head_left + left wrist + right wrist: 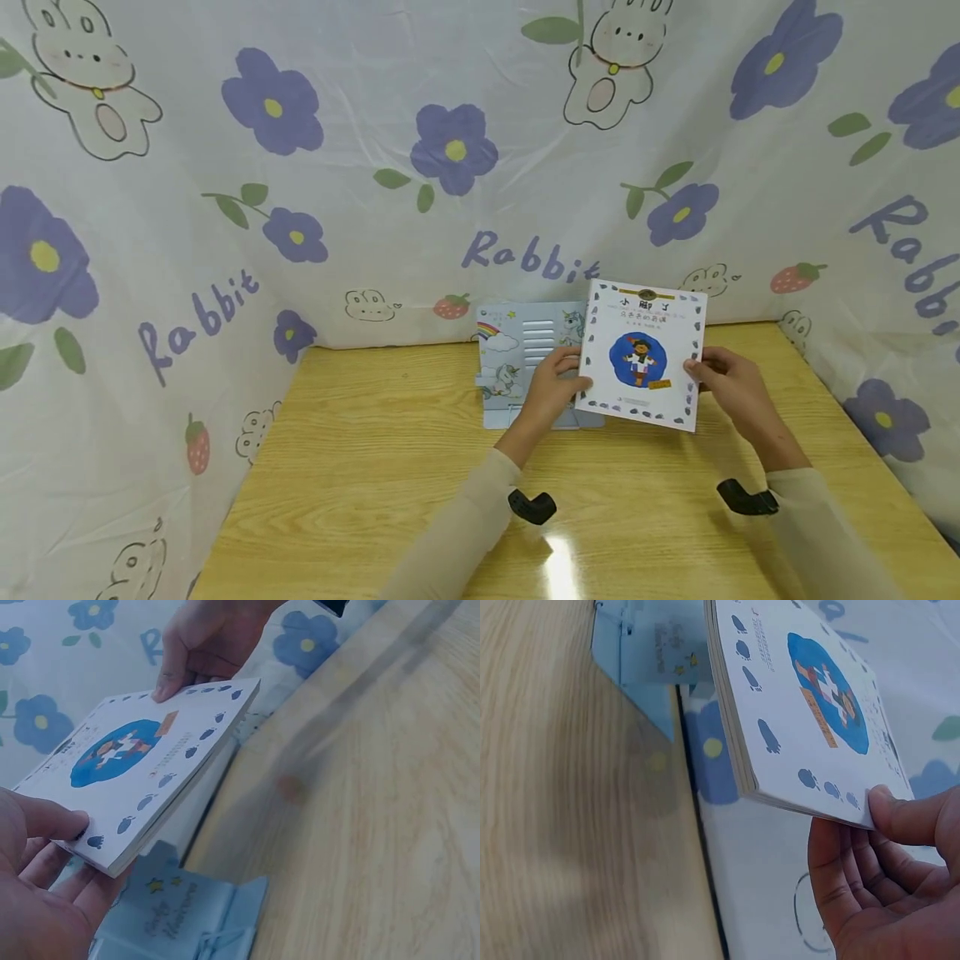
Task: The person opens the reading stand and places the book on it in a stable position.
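Note:
Both hands hold a white picture book (pixel 603 367), its cover facing up with a blue round picture and a border of small footprints. My left hand (pixel 551 387) grips the left edge, thumb on the cover and fingers beneath, as the left wrist view shows. On the opposite edge, my right hand (pixel 731 387) pinches it with the thumb on top and fingers underneath. The book is tilted and raised over the table. Behind it and to the left stands a light blue book stand (pixel 498 350) with unicorn and rainbow prints, partly hidden by the book and left hand.
A wooden table (pixel 360 483) spans the front. Behind it and along the sides hangs a white cloth (pixel 375 267) printed with rabbits, purple flowers and strawberries. A black strap piece (pixel 532 506) sits at the left wrist, another (pixel 747 498) at the right.

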`<state>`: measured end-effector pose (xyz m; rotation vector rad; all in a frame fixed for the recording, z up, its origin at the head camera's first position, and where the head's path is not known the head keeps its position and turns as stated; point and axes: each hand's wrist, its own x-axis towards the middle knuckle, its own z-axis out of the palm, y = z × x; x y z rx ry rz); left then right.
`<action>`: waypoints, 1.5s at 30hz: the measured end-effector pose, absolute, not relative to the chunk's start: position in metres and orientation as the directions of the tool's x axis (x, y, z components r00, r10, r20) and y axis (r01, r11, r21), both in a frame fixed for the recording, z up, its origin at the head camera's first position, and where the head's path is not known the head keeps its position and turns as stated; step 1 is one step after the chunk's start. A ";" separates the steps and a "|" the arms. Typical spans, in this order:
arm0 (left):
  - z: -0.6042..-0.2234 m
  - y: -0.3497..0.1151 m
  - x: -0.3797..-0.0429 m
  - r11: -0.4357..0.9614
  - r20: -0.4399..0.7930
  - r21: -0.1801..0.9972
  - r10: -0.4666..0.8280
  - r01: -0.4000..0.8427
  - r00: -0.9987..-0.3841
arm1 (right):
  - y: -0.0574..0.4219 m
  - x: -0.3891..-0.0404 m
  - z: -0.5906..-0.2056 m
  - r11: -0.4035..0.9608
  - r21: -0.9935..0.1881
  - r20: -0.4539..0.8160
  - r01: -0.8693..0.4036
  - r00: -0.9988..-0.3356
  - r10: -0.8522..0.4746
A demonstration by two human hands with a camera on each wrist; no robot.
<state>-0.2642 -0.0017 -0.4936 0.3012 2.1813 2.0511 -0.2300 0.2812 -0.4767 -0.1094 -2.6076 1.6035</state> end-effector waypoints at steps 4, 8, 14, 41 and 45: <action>-0.489 -0.016 -0.268 0.042 0.047 0.998 0.206 0.056 -0.977 | 0.267 -0.235 -0.470 0.419 -0.908 0.050 -0.009 -0.995 0.086; -0.485 -0.031 -0.272 0.034 0.058 0.997 0.178 0.065 -0.982 | 0.252 -0.240 -0.466 0.402 -0.915 0.069 -0.035 -0.995 0.071; -0.480 -0.050 -0.277 0.039 0.068 0.996 0.141 0.074 -0.988 | 0.234 -0.249 -0.461 0.396 -0.915 0.105 -0.078 -0.993 0.047; -0.458 -0.092 -0.288 0.083 0.078 0.994 -0.018 0.076 -0.997 | 0.184 -0.281 -0.444 0.432 -0.893 0.150 -0.126 -0.989 0.021; -0.456 -0.096 -0.291 0.100 0.077 0.992 -0.049 0.072 -0.996 | 0.178 -0.286 -0.443 0.456 -0.876 0.182 -0.155 -0.983 0.015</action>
